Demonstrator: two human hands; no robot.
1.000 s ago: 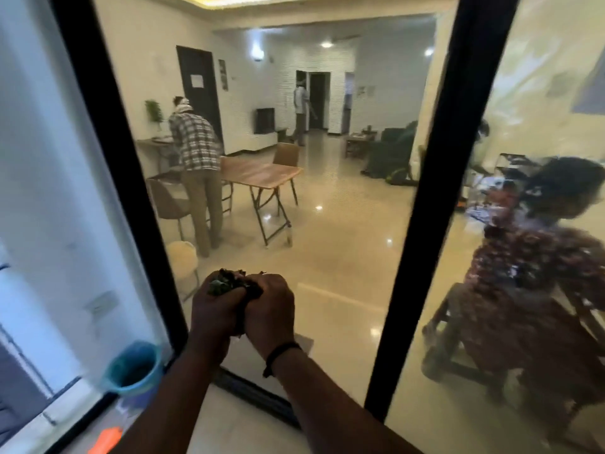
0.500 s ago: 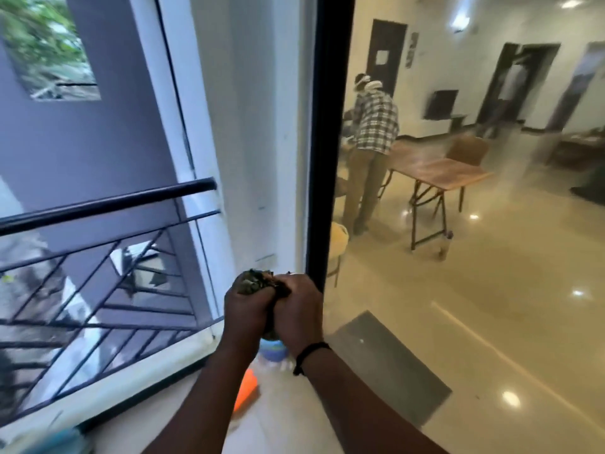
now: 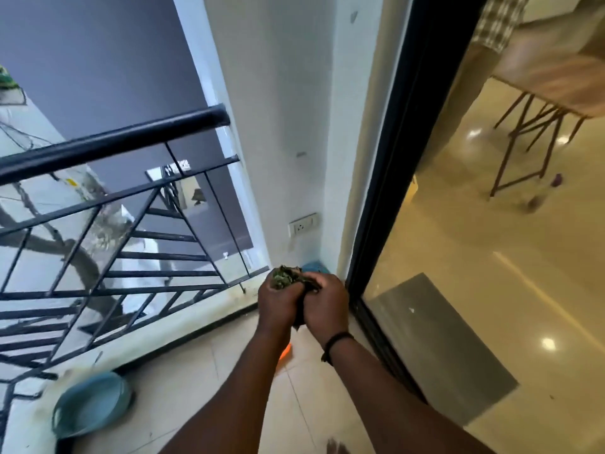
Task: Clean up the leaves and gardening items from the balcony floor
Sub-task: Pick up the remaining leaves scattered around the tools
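Left hand: the left hand (image 3: 280,301) sits just below the middle of the frame, fingers curled round a clump of leaves (image 3: 285,278), knuckles pressed against the other hand.
Right hand: the right hand (image 3: 325,304) is touching the left one on its right side, fingers also curled round the same clump; a black wristband (image 3: 337,343) circles its wrist.
Leaves: the green and dark bunch pokes out above the two fists, held in the air over the balcony floor (image 3: 203,381), with a dark piece trailing down between the palms.
Blue tub: a pale blue basin (image 3: 91,403) stands on the floor at the lower left of the frame, just beside the base of the railing.
Blue container: a second blue item (image 3: 312,267) peeks out behind the hands in the corner by the wall; its shape is mostly hidden.
Orange item: a small orange patch (image 3: 285,351) shows on the tiles between the forearms; too blurred to name.
Railing: a black metal railing (image 3: 108,204) with slanted bars fills the left of the frame.
Wall: a white wall carries a switch plate (image 3: 302,224) near the centre.
Door: a black-framed glass door (image 3: 389,178) runs down the right of centre, with a grey mat (image 3: 448,348) on the shiny floor behind it.
Indoors: a wooden table (image 3: 550,80) on dark legs stands at the upper right.
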